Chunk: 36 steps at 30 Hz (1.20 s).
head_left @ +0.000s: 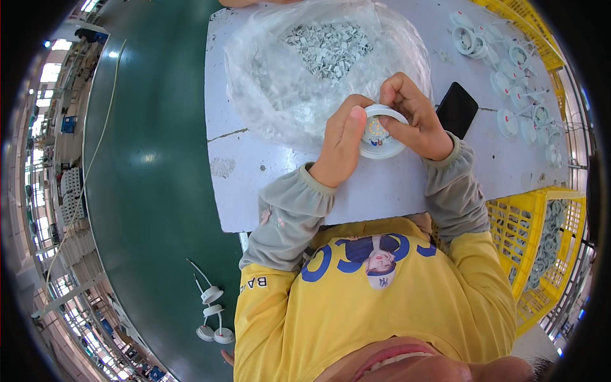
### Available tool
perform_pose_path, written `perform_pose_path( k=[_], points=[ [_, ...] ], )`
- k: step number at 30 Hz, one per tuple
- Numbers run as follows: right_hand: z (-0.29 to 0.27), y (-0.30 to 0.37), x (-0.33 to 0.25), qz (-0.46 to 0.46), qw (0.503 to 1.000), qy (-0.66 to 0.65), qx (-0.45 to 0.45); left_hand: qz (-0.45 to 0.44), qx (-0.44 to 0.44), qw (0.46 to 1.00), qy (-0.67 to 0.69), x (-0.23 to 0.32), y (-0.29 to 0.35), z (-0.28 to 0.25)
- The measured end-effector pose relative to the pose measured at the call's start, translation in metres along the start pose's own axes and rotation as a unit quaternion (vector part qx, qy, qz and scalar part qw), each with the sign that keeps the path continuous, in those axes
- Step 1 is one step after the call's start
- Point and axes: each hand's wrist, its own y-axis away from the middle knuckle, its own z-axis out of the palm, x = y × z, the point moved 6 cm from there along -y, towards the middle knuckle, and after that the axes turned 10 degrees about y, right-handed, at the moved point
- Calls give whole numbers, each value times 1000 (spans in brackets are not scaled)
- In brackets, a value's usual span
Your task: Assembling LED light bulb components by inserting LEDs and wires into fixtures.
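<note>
Left hand (342,141) and right hand (417,118) together grip a round white lamp housing (380,132) above the table (394,184). Beyond: clear bag of small grey clips (328,48); at right, black phone (456,109).

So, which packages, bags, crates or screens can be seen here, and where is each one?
Clear plastic bag: on the table beyond the hands, crumpled, holding small grey parts.
Phone: beside the right hand, flat black rectangle, screen dark.
Yellow crate: below the table's right edge, lattice walls, holding white round parts.
</note>
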Motion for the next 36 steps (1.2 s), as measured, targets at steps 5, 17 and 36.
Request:
perform_pose_path(
  k=[5, 17, 36],
  points=[
    [4, 0, 3, 5, 1000, -25, -18, -10, 1, 1000, 16, -1, 3, -1],
    [1, 3, -23, -106, 982, 109, 109, 12, 67, 998, 19, 4, 5, -11],
    [8, 6, -31, -190, 976, 105, 28, -71, -60, 989, 113, -13, 10, -5]
  ],
)
